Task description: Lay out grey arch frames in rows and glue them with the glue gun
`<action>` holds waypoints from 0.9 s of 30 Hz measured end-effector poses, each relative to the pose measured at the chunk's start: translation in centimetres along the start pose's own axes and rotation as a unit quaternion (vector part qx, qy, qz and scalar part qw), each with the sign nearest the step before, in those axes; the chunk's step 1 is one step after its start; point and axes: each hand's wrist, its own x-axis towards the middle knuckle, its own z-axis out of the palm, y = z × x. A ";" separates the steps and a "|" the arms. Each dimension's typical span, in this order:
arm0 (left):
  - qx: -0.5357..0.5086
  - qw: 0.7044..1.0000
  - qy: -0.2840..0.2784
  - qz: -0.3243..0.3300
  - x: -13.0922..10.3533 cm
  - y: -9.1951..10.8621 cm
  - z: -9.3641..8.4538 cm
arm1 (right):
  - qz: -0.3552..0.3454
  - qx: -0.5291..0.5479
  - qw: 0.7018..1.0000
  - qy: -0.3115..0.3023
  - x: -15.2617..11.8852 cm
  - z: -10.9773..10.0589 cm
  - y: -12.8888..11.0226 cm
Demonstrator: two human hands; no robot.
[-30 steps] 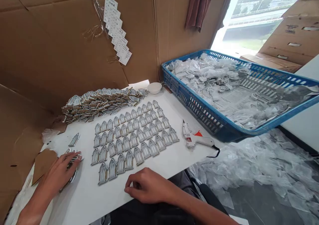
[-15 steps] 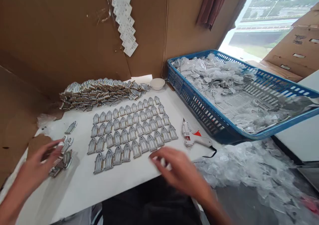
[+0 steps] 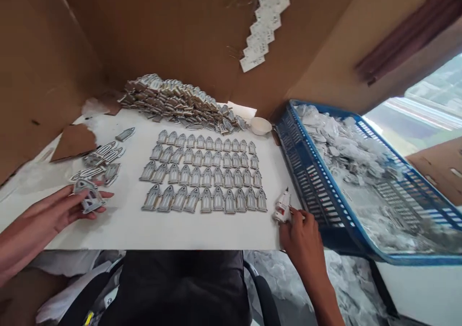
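A small arched metal-look piece (image 3: pixel 87 196) is held between the thumb and fingers of my left hand (image 3: pixel 59 210), beside a loose cluster of similar pieces (image 3: pixel 103 156). My right hand (image 3: pixel 302 232) is closed round the glue gun (image 3: pixel 282 205) at the table's right side; its handle is mostly hidden by the fingers. Between my hands, four rows of arched pieces (image 3: pixel 205 200) lie flat on the white table (image 3: pixel 187 232). Behind them rises a large heap of such pieces (image 3: pixel 169 99).
A blue basket (image 3: pixel 317 172) with plastic-wrapped pieces stands at the right. A white bowl (image 3: pixel 260 125) sits near the heap. Torn cardboard (image 3: pixel 74 142) lies at the left, and cardboard walls (image 3: pixel 187 37) rise behind. Clear plastic bags (image 3: pixel 277 273) lie below the table.
My right hand has moved right, from the front of the rows onto the glue gun. My left hand now holds up one piece near the cluster. The view has turned and shifted.
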 end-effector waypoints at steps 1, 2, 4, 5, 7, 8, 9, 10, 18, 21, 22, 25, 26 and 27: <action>-0.016 0.999 -0.017 -0.032 -0.3 -0.3 -0.5 | 0.000 0.024 1.000 0.015 0.0 0.0 0.3; -0.012 0.998 -0.019 -0.056 -0.6 -0.7 -0.9 | 0.006 0.050 0.998 0.025 -0.1 -0.1 0.5; 0.041 0.996 0.008 -0.079 -1.2 -1.4 -1.2 | 0.034 0.104 0.993 0.036 -0.2 -0.6 0.8; 0.069 0.993 0.014 -0.091 -1.5 -1.7 -0.9 | 0.053 0.130 0.989 0.039 -0.2 -0.9 0.9; 0.084 0.989 -0.017 -0.123 -2.1 -1.9 0.1 | 0.100 0.187 0.976 0.044 -0.1 -1.3 0.7; 0.078 0.986 -0.046 -0.137 -2.3 -1.8 0.9 | 0.131 0.221 0.966 0.044 0.1 -1.3 0.6; 0.069 0.985 -0.069 -0.145 -2.5 -1.7 1.6 | 0.168 0.262 0.949 0.041 0.2 -1.1 0.4; 0.062 0.984 -0.082 -0.143 -2.6 -1.5 2.4 | 0.211 0.313 0.925 0.036 0.4 -0.8 0.3; 0.261 0.965 -0.015 0.001 0.3 -1.0 4.4 | 0.346 0.534 0.770 -0.032 1.1 0.9 -0.3; 0.322 0.946 -0.021 -0.008 0.7 -0.3 4.8 | 0.364 0.493 0.789 -0.038 1.2 0.6 -0.4; 0.340 0.940 -0.023 -0.012 0.6 0.2 5.0 | 0.363 0.485 0.795 -0.037 1.2 0.5 -0.5; 0.382 0.924 -0.030 -0.019 -0.4 2.2 5.7 | 0.368 0.471 0.801 -0.027 1.3 0.2 -0.9; 0.387 0.921 -0.028 -0.016 -0.8 2.9 5.9 | 0.377 0.466 0.800 -0.019 1.3 0.1 -1.0; 0.389 0.921 -0.025 -0.010 -1.1 3.4 6.1 | 0.388 0.457 0.800 -0.013 1.3 0.0 -1.1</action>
